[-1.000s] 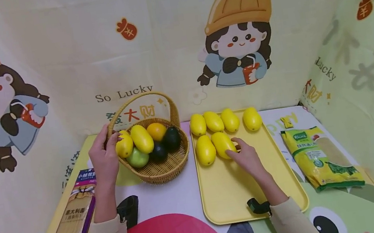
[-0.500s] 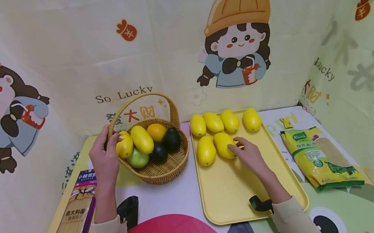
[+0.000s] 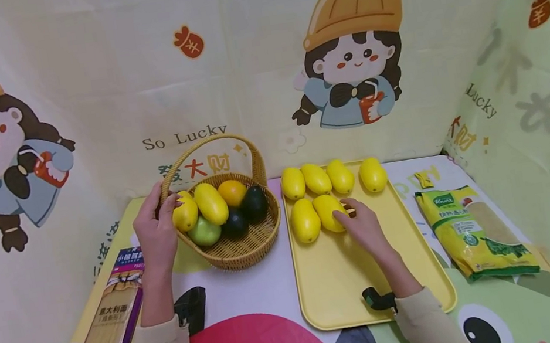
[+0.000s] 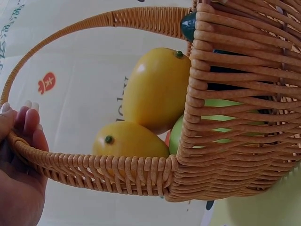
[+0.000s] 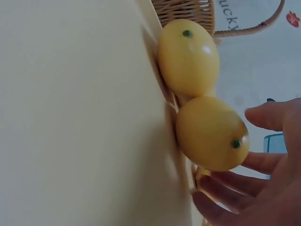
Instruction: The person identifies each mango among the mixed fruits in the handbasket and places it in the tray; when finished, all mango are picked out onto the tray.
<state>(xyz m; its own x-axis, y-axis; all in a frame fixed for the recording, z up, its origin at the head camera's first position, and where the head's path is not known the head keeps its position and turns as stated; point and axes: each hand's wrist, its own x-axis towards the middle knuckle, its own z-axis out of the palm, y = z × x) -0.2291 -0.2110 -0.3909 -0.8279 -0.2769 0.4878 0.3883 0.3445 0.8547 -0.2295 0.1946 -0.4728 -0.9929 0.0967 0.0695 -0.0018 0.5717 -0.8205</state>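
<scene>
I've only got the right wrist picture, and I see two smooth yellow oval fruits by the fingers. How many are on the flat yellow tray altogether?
Observer: Six smooth yellow oval fruits: four along the far edge of the flat yellow tray, two in front of them.

Child: I spot a scrap of brown wicker basket too. What's the left hand doing?

Observer: It grips the basket's curved wicker handle.

Child: Ooh, what's inside?

Observer: I can see two more yellow oval fruits, a round orange fruit, a round light-green fruit and two dark, rounded fruits.
</scene>
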